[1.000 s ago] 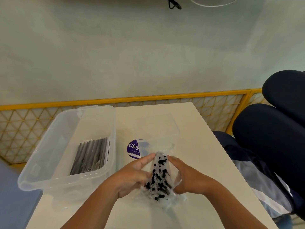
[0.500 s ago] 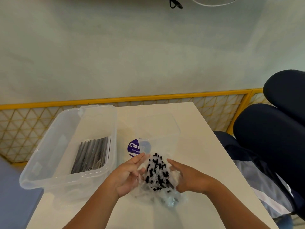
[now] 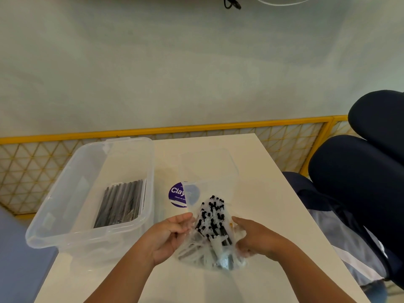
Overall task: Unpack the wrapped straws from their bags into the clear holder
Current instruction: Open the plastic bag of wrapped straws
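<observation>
A crumpled clear plastic bag (image 3: 196,251) lies on the white table (image 3: 262,215) in front of me. A bundle of black wrapped straws (image 3: 213,217) sticks up out of its open mouth. My left hand (image 3: 170,236) pinches the bag's left edge with curled fingers. My right hand (image 3: 254,239) grips the right side of the bag. Just behind the straws stands the clear holder (image 3: 207,167), partly over a purple round sticker (image 3: 176,194).
A large clear plastic bin (image 3: 72,193) sits at the table's left and holds another pack of black straws (image 3: 120,205). A dark padded chair (image 3: 358,184) stands close on the right. A yellow lattice fence (image 3: 196,129) runs behind the table.
My hands have moved apart and pulled the bag's mouth down and open. More of the straw bundle now shows above the plastic.
</observation>
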A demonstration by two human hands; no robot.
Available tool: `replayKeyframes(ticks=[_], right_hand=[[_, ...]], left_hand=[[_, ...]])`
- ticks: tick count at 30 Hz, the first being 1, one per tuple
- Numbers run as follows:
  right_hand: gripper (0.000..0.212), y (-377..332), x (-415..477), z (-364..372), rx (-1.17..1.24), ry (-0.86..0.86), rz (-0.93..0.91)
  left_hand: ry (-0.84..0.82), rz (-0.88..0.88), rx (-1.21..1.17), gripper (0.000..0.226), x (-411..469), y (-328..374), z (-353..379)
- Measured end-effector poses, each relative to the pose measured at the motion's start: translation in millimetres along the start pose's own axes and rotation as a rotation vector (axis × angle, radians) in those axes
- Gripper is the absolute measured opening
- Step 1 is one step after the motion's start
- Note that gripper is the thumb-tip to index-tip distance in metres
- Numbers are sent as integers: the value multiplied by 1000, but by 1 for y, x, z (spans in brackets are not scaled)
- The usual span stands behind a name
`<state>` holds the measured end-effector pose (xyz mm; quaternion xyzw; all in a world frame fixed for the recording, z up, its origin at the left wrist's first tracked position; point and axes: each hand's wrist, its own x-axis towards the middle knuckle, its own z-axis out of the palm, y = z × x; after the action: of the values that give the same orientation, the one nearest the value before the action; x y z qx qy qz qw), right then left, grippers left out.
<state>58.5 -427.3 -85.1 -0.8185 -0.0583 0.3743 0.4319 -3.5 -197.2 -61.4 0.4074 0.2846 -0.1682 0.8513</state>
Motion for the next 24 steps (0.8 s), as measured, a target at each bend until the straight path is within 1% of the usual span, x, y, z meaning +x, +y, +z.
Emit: replayKeyframes(ticks=[3,4,6,7,9,11,12,14,17,21,23,24], right_hand=[[80,1,2,6,201,43,3],[77,1,3,8,277,45,0],[64,2,4,12,484,35,-2],[58,3,5,14,633,28,6],[55,5,8,18,1005,41,58],[57,8,10,23,1328,117,129],[58,9,11,25,1428,159,164],[56,9,11,29,1499,203,206],[46,8,12,31,1483,210,255],[40,8,10,32,1523,115,231],[23,8,12,33,1539,76,232],[18,6,11,34,1534,78,235]], left_hand=[[21,-24,18,29,-1,-3,2],[13,-37,9,29,-2,-3,2],[-11,-48,-60,34,-2,-3,3],[-21,-38,-115,37,-2,-3,4],[-22,14,-235,39,-2,-6,8],[-4,68,-343,40,0,-10,11],[15,82,-387,40,1,-13,12],[66,81,-446,42,5,-19,10],[119,55,-488,47,6,-26,7],[143,-14,-467,36,12,-32,2],[127,-72,-412,33,11,-33,3],[128,-98,-367,32,10,-32,3]])
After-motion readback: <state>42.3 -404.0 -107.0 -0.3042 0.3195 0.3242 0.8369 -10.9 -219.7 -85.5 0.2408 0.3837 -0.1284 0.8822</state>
